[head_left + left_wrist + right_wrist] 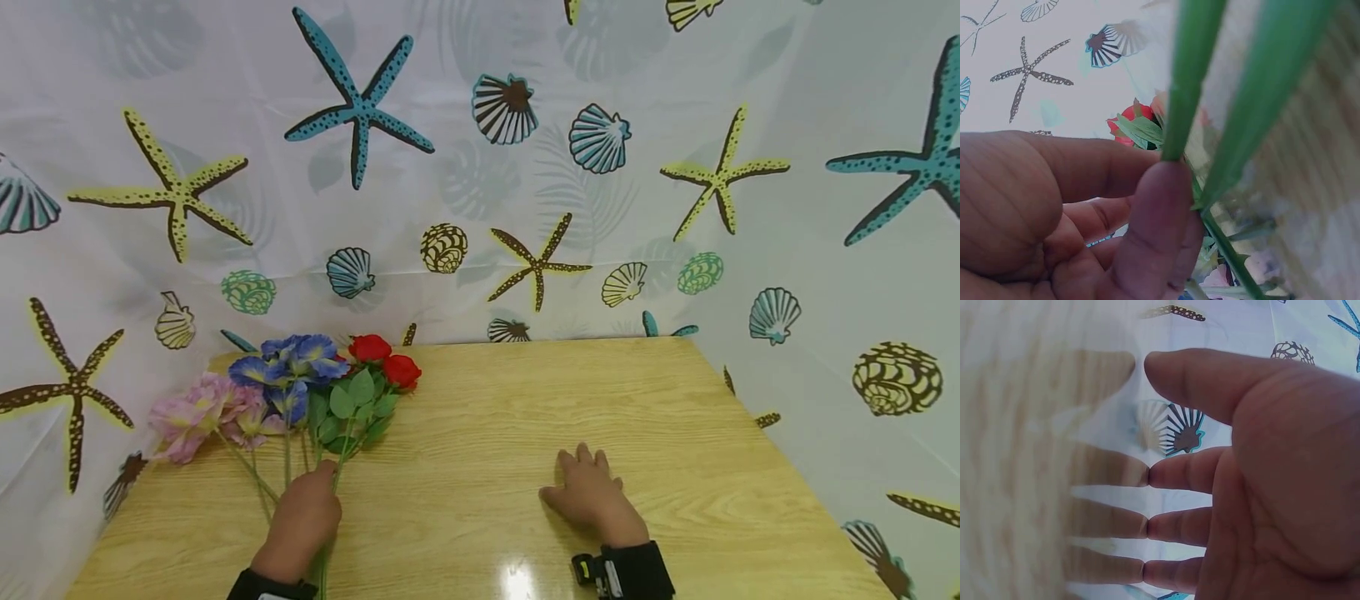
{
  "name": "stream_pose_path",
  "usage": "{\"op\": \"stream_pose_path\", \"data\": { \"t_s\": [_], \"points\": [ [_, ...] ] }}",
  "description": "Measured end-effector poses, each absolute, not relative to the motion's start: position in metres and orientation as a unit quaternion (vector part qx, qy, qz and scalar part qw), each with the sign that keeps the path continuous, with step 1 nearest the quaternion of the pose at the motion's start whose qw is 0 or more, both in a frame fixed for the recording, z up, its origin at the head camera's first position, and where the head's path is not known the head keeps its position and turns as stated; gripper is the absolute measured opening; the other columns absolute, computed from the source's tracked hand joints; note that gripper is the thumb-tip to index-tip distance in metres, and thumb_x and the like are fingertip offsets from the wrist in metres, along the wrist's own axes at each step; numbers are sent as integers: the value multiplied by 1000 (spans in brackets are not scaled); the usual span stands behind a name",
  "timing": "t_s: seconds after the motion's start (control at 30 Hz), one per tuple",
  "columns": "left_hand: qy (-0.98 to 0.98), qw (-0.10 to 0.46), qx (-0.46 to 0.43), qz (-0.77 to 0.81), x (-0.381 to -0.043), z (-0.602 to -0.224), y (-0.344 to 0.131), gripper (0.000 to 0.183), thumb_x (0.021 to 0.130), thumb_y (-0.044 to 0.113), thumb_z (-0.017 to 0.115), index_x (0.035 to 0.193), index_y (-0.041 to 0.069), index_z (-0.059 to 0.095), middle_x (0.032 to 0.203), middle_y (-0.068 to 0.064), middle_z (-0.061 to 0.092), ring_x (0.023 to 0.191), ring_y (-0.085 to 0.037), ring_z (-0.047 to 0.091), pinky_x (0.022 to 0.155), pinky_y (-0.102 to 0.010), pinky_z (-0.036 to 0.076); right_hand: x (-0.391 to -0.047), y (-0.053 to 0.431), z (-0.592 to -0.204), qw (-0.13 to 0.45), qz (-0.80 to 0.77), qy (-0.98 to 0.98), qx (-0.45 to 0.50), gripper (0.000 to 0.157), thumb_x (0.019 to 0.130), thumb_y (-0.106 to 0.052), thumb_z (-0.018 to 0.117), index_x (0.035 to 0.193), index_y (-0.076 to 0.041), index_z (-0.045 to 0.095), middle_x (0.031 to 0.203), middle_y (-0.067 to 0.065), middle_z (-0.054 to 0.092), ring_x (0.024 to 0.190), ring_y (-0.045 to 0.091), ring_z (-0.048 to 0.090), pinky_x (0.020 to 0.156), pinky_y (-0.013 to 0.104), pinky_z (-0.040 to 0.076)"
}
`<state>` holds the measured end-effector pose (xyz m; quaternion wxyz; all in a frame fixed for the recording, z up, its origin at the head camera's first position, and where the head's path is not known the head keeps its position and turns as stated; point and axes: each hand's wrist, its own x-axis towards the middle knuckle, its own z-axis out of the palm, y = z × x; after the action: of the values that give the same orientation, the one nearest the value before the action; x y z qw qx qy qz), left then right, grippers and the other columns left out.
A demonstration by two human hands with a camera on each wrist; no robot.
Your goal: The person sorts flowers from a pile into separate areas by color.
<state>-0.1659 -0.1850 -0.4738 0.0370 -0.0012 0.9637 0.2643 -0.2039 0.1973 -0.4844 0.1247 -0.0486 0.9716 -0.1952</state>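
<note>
At the left of the table, my left hand (303, 517) pinches the green stems (1186, 87) of red artificial roses (370, 348) between thumb and fingers. The roses' leafy heads lie toward the back edge, beyond the hand. Blue flowers (296, 362) lie right beside them, overlapping the leaves (352, 404). Pink flowers (202, 412) spread farther left, their thin stems running toward me next to the left hand. My right hand (588, 496) rests its spread fingertips on the tabletop right of the middle, holding nothing; the right wrist view shows these fingertips (1163, 472) meeting their reflections.
The light wood table (480, 433) is glossy, with a bright glare spot near its front. A white cloth (465, 192) printed with starfish and shells hangs behind it and along both sides. Dark bands (637, 571) circle both wrists.
</note>
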Motion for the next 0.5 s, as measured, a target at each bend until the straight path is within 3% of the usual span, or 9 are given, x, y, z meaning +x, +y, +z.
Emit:
{"op": "stream_pose_path", "data": {
  "t_s": [0.27, 0.5],
  "points": [
    [954, 36, -20, 296, -164, -469, -186, 45, 87, -3, 48, 133, -6, 47, 56, -3, 54, 43, -13, 34, 44, -27, 25, -208, 202, -484, 77, -203, 975, -46, 97, 83, -57, 60, 153, -9, 16, 155, 27, -8, 137, 50, -11, 97, 78, 7],
    [941, 28, -5, 338, -160, -464, -185, 44, 93, 3, 50, 137, 2, 46, 58, -1, 48, 45, -13, 32, 44, -27, 26, -210, 223, -480, 48, -195, 979, -39, 106, 81, -64, 57, 154, -6, 7, 152, 29, -16, 135, 51, -15, 96, 78, 2]
  ]
}}
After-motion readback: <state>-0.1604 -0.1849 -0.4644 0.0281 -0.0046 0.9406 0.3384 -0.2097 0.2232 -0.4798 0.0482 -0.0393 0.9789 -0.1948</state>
